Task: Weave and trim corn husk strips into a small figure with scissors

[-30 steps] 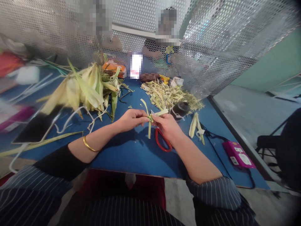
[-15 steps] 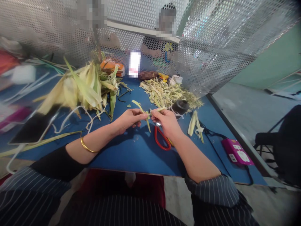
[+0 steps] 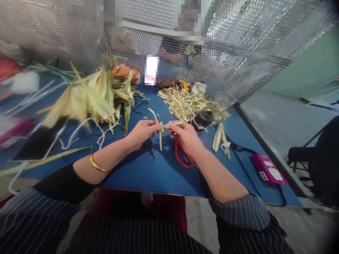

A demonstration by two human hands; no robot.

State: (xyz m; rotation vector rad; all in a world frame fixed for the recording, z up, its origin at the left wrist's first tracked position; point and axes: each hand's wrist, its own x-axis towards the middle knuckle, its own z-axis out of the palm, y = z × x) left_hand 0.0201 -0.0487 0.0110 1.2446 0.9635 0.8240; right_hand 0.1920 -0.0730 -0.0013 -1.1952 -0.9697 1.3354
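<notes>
Over the middle of the blue table (image 3: 159, 176), my left hand (image 3: 144, 134) pinches a narrow pale-green strip of corn husk (image 3: 160, 141), which stands roughly upright between thumb and fingers. My right hand (image 3: 185, 135), close beside it, is closed on another pale husk strip (image 3: 180, 123) that points toward the left fingertips. Whether the two strips are joined is too small to tell. Red-handled scissors (image 3: 182, 158) lie beneath the right hand, their blades hidden by it. A black spool of thread (image 3: 202, 120) stands just beyond that hand.
Whole corn husks (image 3: 92, 95) are heaped at left, with a phone (image 3: 39, 141) and white cable before them. Shredded husk (image 3: 190, 104) lies behind the spool. Folded husk pieces (image 3: 219, 137) and a magenta power strip (image 3: 268, 168) are at right. A perforated metal screen (image 3: 148, 42) rises behind; a person sits beyond.
My left hand has shifted slightly left with its husk strip, opening a small gap from the right fingers. The right hand still pinches its strip; it covers more of the scissors.
</notes>
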